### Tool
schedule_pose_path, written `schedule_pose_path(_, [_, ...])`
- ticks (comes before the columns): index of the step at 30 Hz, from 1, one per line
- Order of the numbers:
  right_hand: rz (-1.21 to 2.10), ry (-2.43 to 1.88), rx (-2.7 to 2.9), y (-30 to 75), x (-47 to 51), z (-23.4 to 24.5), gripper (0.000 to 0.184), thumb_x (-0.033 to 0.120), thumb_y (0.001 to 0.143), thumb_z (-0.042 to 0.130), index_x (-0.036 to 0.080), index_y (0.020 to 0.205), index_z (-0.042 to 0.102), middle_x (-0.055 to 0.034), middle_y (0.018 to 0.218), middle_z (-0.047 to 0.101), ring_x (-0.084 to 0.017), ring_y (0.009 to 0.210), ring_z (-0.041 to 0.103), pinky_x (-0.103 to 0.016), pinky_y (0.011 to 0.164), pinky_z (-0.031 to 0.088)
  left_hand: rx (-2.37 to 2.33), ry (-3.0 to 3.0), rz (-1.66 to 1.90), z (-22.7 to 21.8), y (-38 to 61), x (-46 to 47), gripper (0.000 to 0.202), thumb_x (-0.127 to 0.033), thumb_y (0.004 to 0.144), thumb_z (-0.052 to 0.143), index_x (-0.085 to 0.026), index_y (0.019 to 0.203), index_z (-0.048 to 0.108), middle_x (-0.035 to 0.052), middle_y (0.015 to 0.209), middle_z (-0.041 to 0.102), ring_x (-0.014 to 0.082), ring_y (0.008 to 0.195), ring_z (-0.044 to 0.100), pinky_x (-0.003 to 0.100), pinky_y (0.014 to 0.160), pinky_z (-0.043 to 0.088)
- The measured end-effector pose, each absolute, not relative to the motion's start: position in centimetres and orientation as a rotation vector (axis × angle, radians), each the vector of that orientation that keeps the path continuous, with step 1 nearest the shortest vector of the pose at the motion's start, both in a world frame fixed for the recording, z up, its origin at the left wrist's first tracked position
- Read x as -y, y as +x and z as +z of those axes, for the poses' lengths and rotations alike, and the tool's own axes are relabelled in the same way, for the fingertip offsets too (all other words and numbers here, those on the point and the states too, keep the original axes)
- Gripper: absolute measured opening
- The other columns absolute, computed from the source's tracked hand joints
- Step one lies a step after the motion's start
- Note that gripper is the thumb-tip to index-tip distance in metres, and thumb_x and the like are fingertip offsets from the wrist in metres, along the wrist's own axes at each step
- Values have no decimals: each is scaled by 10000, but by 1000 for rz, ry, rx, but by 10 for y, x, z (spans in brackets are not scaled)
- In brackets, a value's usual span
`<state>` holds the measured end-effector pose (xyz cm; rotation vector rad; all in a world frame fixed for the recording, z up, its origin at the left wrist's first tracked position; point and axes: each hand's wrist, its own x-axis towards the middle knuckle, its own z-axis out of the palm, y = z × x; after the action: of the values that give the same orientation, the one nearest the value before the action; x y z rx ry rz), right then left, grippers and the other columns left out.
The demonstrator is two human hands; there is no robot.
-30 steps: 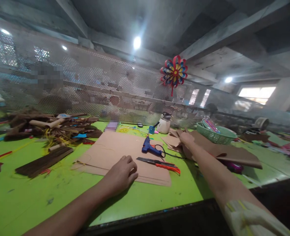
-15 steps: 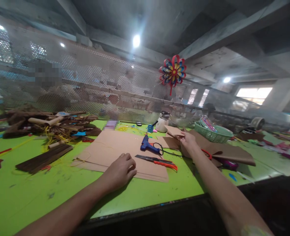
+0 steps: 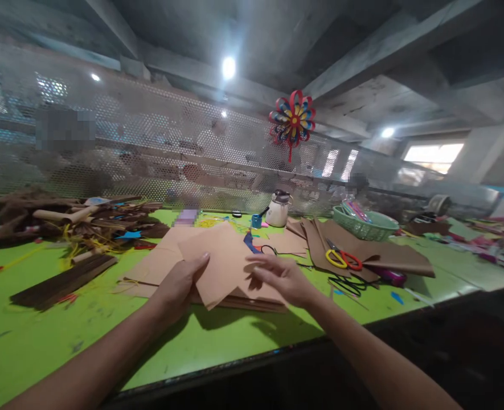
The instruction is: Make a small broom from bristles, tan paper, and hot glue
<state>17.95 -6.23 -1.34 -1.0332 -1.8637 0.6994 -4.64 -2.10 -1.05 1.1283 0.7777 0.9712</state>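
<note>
My left hand (image 3: 179, 287) pinches a piece of brown kraft paper (image 3: 215, 262), its thumb lying on top near the left edge. The piece is tilted above a stack of larger kraft paper sheets (image 3: 166, 250) on the green table. At the piece's right edge is my right hand (image 3: 283, 279), fingers apart and pointing left; whether they touch the paper is unclear. Just behind the piece shows part of a blue hot glue gun (image 3: 250, 244). The orange-handled cutter seen earlier is hidden.
Scissors with yellow and red handles (image 3: 343, 259) lie on dark brown paper (image 3: 388, 256) at right. Behind them sits a green basket (image 3: 365, 228). A white jug (image 3: 278, 210) stands at the back. Brown scraps (image 3: 64, 279) cover the left, and a perforated screen (image 3: 158, 159) runs behind.
The paper piece has come from the back right to above the stack. My left hand has risen off the sheets and gripped it; my right hand has moved left and its fingers have parted.
</note>
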Motion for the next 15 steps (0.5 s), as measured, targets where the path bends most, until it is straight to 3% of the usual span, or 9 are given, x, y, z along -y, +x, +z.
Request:
schedule_pose_path(2, [132,-1507,1891,212,45,-3,422,334,975,297,169,1299,511,-86,1003,698,-151,803,672,-313,732,552,-820,1097,1002,-11,-46,22,352,-434,743,659,-145,945,638,84,891,720,230,741,654,301,604,505])
schedule_pose_path(3, [30,-1626,1872,230,33,1,432,276,980,258,136,1308,502,-126,1070,676,-180,891,657,-351,785,535,-833,1104,1001,-12,-45,21,320,-417,742,664,-147,912,644,76,873,723,225,741,655,295,615,503])
schedule_pose_path(6, [-85,-1832,1951,276,-1,2,336,219,907,470,105,1196,598,-183,1190,613,-259,1121,551,-423,965,426,-855,1163,953,-16,-42,22,297,-384,748,657,-133,906,660,85,864,731,233,779,665,300,687,500])
schedule_pose_path(9, [-100,-1983,2141,298,-23,-10,294,282,877,581,133,1129,606,-122,1178,604,-241,1091,561,-453,950,433,-804,1216,868,-19,-41,22,393,-407,754,646,-105,1005,654,122,910,732,262,802,673,349,754,498])
schedule_pose_path(15, [-106,-2146,2376,301,-40,-27,256,310,905,552,146,1099,589,-78,1109,606,-190,953,604,-397,825,510,-729,1301,805,-21,-43,24,496,-454,767,634,-79,1092,628,165,964,720,294,844,671,375,751,502])
